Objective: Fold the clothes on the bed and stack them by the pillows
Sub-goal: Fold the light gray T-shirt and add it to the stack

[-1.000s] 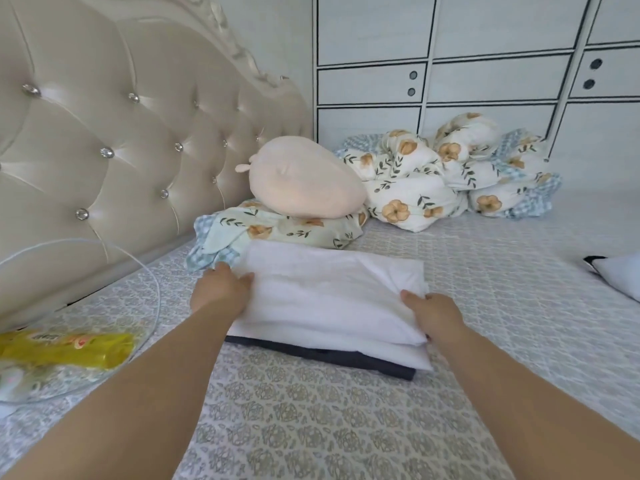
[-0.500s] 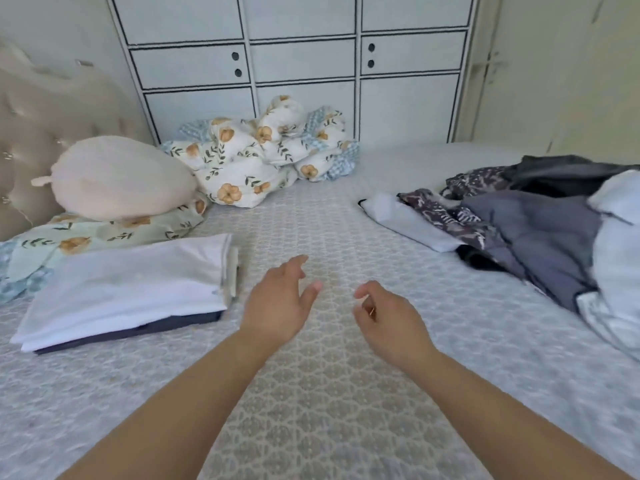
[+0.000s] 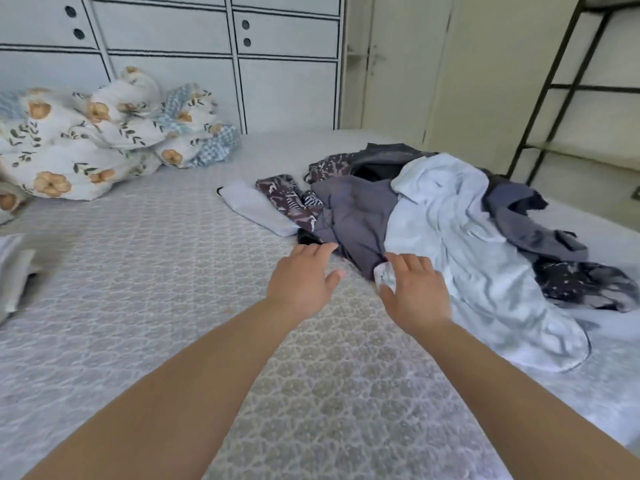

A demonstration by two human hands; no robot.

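A loose heap of unfolded clothes (image 3: 450, 216) is spread over the right half of the bed (image 3: 156, 271). In it a pale blue garment (image 3: 460, 244) is draped down toward the near right, a grey-purple garment (image 3: 353, 216) lies at its left, a dark patterned piece (image 3: 294, 202) and a small white piece (image 3: 256, 209) reach furthest left, and a dark speckled garment (image 3: 585, 285) lies at the right edge of the heap.

The left hand (image 3: 301, 278) is held over the bedcover just before the near edge of the grey-purple garment, fingers extended and loosely spread, nothing being held. The right hand (image 3: 415, 289) is laid at the near corner of the pale blue garment, fingers straight, with a small fold of pale cloth showing at the thumb; whether that fold is being pinched cannot be told.

At the far left a crumpled floral quilt (image 3: 104, 136) is piled against a white cabinet wall (image 3: 173, 64). A blurred edge of folded white fabric (image 3: 14, 268) is cut off by the left border. Between this and the heap a wide stretch of patterned bedcover lies bare. A dark metal rack (image 3: 554, 98) stands beyond the bed's right side.
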